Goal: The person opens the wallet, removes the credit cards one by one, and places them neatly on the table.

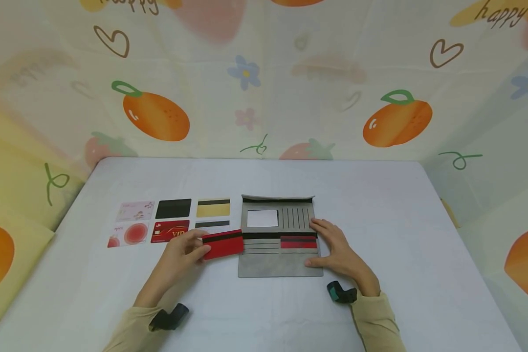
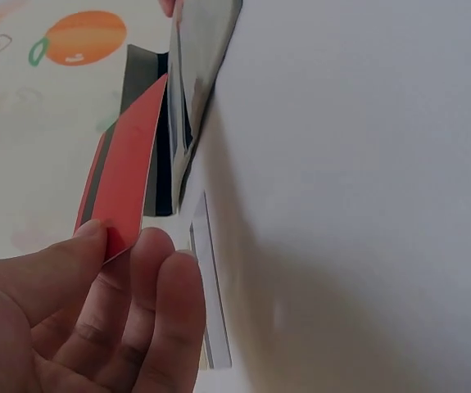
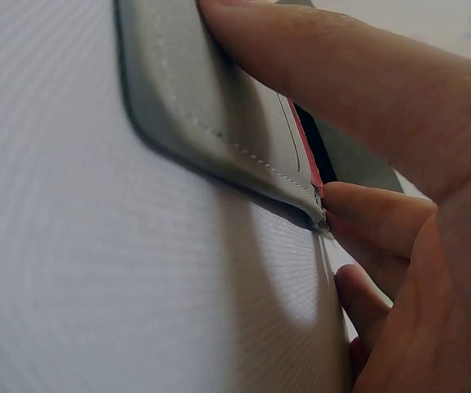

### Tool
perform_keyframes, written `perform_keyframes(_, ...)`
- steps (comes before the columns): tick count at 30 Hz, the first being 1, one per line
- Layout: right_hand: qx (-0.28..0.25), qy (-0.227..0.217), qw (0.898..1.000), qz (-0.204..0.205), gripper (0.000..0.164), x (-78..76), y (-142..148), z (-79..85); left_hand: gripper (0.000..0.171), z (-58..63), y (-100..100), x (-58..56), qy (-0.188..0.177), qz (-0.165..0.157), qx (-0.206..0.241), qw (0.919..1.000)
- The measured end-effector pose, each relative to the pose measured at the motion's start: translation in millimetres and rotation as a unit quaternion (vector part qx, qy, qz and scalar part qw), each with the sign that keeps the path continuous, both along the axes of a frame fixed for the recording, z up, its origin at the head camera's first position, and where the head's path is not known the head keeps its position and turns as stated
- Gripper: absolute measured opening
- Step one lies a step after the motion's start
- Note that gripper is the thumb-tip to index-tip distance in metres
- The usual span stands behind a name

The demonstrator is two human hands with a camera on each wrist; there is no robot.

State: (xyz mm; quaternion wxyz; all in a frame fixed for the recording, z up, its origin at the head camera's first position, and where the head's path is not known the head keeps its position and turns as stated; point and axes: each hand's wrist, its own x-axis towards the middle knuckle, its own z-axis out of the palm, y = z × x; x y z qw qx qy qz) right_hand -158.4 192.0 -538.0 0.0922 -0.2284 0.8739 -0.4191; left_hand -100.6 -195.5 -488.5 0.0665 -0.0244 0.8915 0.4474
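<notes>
My left hand [image 1: 182,252] pinches a red card [image 1: 223,244] with a dark stripe between thumb and fingers. The card is tilted in the left wrist view [image 2: 124,172], its far end at the left side of an open grey wallet [image 1: 264,266]. Whether its edge is inside a slot I cannot tell. At the wallet's right side, my right hand [image 1: 341,254] grips the edge, the thumb lying over the lower panel [image 3: 210,82]. Another red striped card [image 1: 298,242] sits in a right-hand slot of the wallet. A white rectangle [image 1: 262,218] shows on the upper panel.
Left of the wallet, cards lie in two rows: a pale pink card [image 1: 135,211], a black card [image 1: 173,209], a gold striped card [image 1: 213,208], a pink-circle card [image 1: 127,234], a red VIP card [image 1: 169,231] and a partly hidden striped card [image 1: 212,224]. A white cloth [image 1: 378,195] covers the table.
</notes>
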Motion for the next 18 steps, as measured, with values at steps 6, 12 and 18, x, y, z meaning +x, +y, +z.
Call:
perform_keyframes(6, 0.003, 0.005, 1.0, -0.002, 0.097, 0.4, 0, -0.5, 0.036, -1.7, -10, 1.6, -0.011, -0.009, -0.007, 0.9999)
perform_keyframes(12, 0.006, 0.008, 1.0, -0.004, 0.096, 1.2, 0, -1.0, 0.037, -4.1, -17, 3.3, -0.008, -0.009, -0.022, 0.9997)
perform_keyframes(18, 0.006, 0.008, 1.0, -0.004, 0.096, 0.9, 0, -0.2, 0.039, -7.6, -20, 4.0, -0.025, 0.0, -0.027, 0.9993)
